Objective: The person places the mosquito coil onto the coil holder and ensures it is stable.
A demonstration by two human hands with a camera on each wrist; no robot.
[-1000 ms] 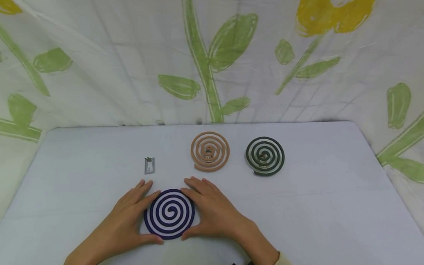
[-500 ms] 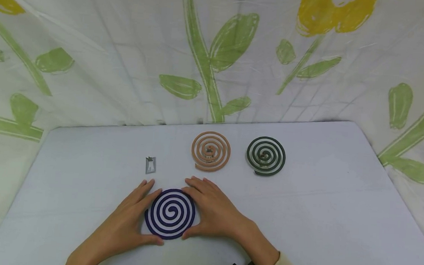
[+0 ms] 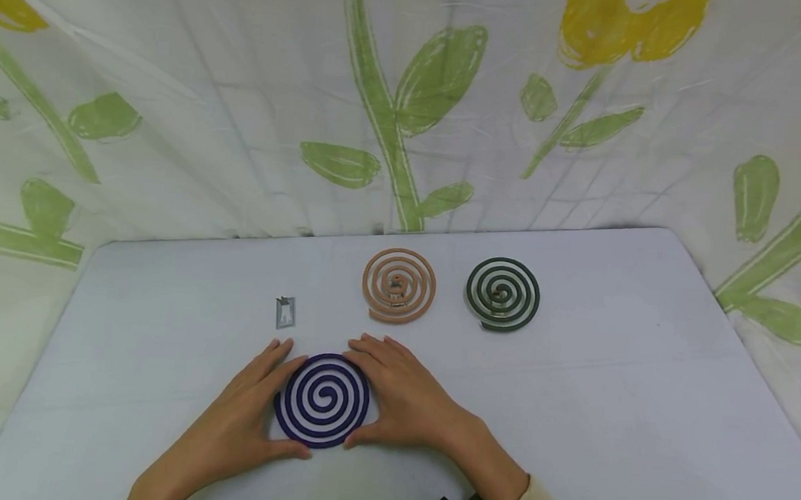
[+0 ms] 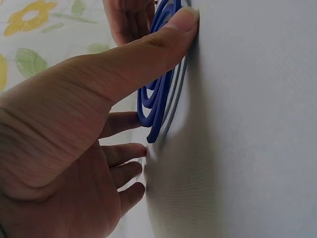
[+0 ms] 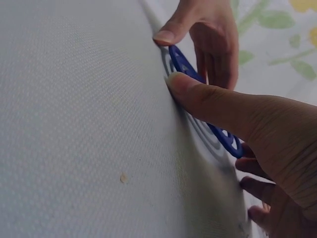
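Observation:
A blue mosquito coil point(image 3: 325, 393) lies between my two hands near the front of the table. My left hand point(image 3: 243, 409) pinches its left edge between thumb and index finger, the other fingers spread beyond. On the opposite edge, my right hand point(image 3: 409, 405) grips it the same way. In the left wrist view the coil point(image 4: 161, 101) is slightly raised, with a gap between it and its shadow on the white tabletop. The right wrist view shows both thumbs at the near rim of the coil point(image 5: 225, 139).
Behind the left hand lies a small metal coil stand point(image 3: 285, 313). Farther back are an orange mosquito coil point(image 3: 408, 285) and a dark green mosquito coil point(image 3: 502, 290), each over a metal stand. A flower-printed curtain point(image 3: 242, 115) hangs along the table's back edge.
The blue coil has come up very slightly between the fingers in the last half second. Both hands stay almost where they were, and the other coils have not moved.

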